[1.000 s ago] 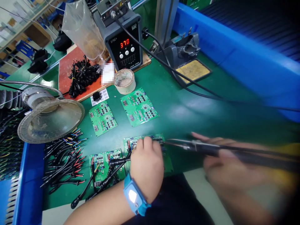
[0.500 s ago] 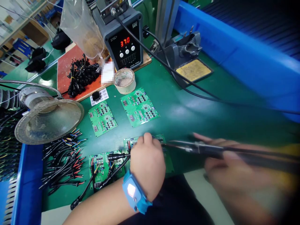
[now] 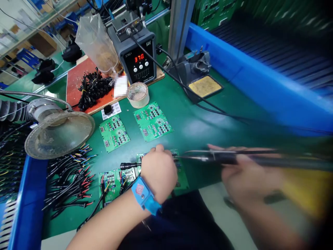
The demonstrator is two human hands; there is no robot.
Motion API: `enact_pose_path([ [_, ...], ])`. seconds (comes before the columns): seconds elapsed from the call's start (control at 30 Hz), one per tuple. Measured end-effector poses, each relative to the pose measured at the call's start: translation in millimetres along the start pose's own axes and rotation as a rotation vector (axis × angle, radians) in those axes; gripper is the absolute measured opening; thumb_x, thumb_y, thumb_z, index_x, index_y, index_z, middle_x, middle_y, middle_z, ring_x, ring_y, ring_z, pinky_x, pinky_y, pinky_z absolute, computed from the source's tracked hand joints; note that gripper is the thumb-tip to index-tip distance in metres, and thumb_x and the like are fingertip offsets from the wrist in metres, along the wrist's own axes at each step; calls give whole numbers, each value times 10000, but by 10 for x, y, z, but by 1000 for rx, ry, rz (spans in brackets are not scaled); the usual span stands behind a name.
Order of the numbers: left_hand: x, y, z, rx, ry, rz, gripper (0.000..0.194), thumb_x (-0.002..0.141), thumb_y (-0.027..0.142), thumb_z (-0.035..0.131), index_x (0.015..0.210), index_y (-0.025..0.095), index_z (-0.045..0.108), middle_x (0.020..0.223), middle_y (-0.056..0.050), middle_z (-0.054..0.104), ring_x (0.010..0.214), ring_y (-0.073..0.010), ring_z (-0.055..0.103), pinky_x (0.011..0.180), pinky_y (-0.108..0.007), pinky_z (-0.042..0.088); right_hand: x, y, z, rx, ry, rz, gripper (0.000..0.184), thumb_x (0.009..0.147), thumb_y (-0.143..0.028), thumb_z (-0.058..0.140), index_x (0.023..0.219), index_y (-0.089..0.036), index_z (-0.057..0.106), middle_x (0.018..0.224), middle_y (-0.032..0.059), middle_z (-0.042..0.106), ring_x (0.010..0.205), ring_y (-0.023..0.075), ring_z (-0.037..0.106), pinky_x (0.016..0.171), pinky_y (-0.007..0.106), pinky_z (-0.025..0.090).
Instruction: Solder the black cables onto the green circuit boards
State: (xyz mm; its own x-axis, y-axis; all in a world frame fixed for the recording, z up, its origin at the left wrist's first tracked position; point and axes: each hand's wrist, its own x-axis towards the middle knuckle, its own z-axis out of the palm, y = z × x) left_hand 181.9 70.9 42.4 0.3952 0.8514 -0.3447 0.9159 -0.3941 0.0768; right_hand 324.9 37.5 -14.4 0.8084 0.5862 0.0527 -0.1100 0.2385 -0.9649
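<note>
My left hand [image 3: 159, 173], a blue strap [image 3: 145, 196] on its wrist, is closed over a circuit board [image 3: 182, 178] near the bench's front edge. A black cable [image 3: 130, 166] with a connector end runs out from under it to the left; the fingertips are hidden. My right hand [image 3: 247, 177], blurred, grips a soldering iron [image 3: 223, 157] that has a thin line along its top. The iron's tip points left, close to my left knuckles and above the board; contact cannot be made out. Another board [image 3: 111, 177] with cables lies left of my left hand.
Two green board panels [image 3: 153, 121] [image 3: 114, 133] lie farther back. Beyond are a tape roll [image 3: 138, 95], a soldering station [image 3: 139, 57] reading 370 and an iron stand with yellow sponge [image 3: 205, 86]. Loose cables [image 3: 70, 180] and a fume hood [image 3: 61, 133] are left; a blue bin [image 3: 247, 69] is right.
The view has shifted slightly. My left hand remains over the board, a little farther left in view. The soldering iron in my right hand has tilted a bit and shows more sharply.
</note>
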Motion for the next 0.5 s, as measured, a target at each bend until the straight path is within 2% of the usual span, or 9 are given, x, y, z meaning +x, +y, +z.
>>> enact_pose_path([
  [0.1, 3, -32, 8, -28, 28, 4, 227, 806, 190, 392, 712, 160, 596, 757, -63, 524, 678, -193, 551, 523, -284, 400, -2, 20, 5, 15, -12, -7, 133, 552, -200, 596, 599, -196, 472, 564, -52, 487, 457, 133, 509, 582, 516, 538],
  [0.27, -9, -47, -6, -30, 36, 10, 233, 810, 194, 393, 719, 157, 604, 758, -64, 528, 686, -191, 553, 522, -275, 392, -19, 22, -6, -15, -20, 12, 112, 537, -149, 604, 575, -184, 505, 536, -37, 491, 513, 208, 584, 552, 484, 547],
  [0.5, -8, -27, -22, -15, 12, -2, 222, 815, 193, 397, 737, 147, 600, 775, -72, 532, 705, -193, 550, 540, -276, 403, -4, 21, 20, 41, 43, -17, 124, 539, -158, 579, 580, -198, 470, 559, -61, 501, 412, 132, 508, 591, 508, 548],
])
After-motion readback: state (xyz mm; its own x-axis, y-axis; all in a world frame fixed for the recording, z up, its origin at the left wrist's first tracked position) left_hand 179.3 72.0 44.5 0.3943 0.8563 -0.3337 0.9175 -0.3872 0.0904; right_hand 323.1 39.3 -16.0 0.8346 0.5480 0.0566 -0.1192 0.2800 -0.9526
